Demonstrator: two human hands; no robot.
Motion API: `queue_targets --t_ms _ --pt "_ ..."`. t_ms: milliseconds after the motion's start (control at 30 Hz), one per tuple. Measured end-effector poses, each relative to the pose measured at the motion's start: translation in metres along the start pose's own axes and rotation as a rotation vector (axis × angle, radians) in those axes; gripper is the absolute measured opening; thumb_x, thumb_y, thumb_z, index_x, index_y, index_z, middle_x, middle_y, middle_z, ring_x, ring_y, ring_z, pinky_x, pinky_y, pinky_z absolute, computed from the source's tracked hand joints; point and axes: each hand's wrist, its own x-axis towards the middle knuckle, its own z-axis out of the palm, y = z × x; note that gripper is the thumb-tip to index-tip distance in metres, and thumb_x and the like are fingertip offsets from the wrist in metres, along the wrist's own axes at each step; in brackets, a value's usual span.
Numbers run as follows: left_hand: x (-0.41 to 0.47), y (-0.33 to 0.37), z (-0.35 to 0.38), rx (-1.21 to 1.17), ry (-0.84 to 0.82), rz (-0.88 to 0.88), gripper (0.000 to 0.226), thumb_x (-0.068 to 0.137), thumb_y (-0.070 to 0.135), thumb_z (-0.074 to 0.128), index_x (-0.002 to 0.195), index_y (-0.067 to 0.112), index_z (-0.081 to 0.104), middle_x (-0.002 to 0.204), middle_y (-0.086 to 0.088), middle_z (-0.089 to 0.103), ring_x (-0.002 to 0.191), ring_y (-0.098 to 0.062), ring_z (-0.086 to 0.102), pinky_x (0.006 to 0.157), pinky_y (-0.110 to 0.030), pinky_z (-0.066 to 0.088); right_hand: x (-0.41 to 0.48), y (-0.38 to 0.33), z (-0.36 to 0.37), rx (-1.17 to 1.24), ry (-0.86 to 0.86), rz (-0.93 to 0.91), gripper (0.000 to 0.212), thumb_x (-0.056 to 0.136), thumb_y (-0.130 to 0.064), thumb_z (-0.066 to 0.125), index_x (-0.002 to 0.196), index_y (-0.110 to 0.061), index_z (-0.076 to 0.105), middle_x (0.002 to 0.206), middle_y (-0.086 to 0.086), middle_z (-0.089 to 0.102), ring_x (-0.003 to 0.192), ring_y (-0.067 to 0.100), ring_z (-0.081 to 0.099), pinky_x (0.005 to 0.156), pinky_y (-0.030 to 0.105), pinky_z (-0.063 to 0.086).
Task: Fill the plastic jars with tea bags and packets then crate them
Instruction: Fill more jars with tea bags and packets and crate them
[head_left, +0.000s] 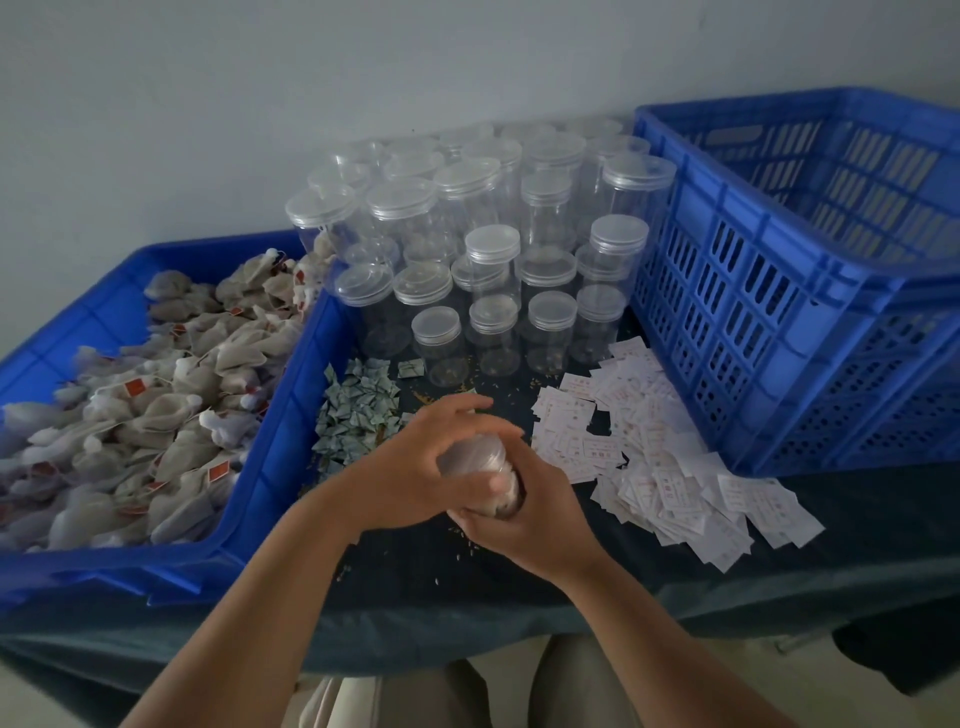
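Both hands are closed round one plastic jar (475, 460), held just above the near middle of the table (467, 587), which is covered by a dark cloth. The left hand (426, 462) curls over the jar's lid end, fingers arched across the top. The right hand (530, 519) wraps the body from below and to the right. Between them they hide most of the jar. Only a patch of clear wall shows, with pale contents behind it.

Just beyond the hands lie two loose heaps. A pile of small greenish packets (358, 410) is to the left and a wider spread of white packets (649, 457) to the right, reaching the table's near edge. Small crumbs are scattered over the cloth around them.

Farther back stands a crowded cluster of empty jars (493, 234) with their lids on, in tall and short sizes, filling the middle up to the wall.

On the left a shallow blue tray (280, 415) holds a heap of tea bags (156, 389) with red tags. On the right, touching the white packets, stands a deep blue crate (727, 291) with slotted walls.
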Motion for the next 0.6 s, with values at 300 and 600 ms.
queue_targets --t_ms 300,600 --pt "0.026 0.029 0.059 -0.015 0.597 0.055 0.036 0.092 0.06 0.066 0.073 0.03 0.067 0.085 0.015 0.072 0.085 -0.007 0.071 0.071 -0.031 0.059 0.0 0.004 -0.007 0.133 -0.009 0.025 0.03 0.083 -0.021 0.085 0.107 -0.024 0.068 0.087 -0.001 0.077 0.077 0.017 0.076 0.063 0.026 0.056" --pt "0.015 0.017 0.055 -0.188 0.556 -0.231 0.064 0.071 0.08 0.072 0.128 0.058 0.055 0.118 0.036 0.064 0.111 0.02 0.056 0.086 -0.015 0.05 -0.002 0.004 0.001 -0.003 0.06 0.06 0.053 0.077 -0.029 0.093 0.119 -0.036 0.063 0.099 -0.01 0.078 0.086 0.015 0.078 0.07 0.038 0.065"
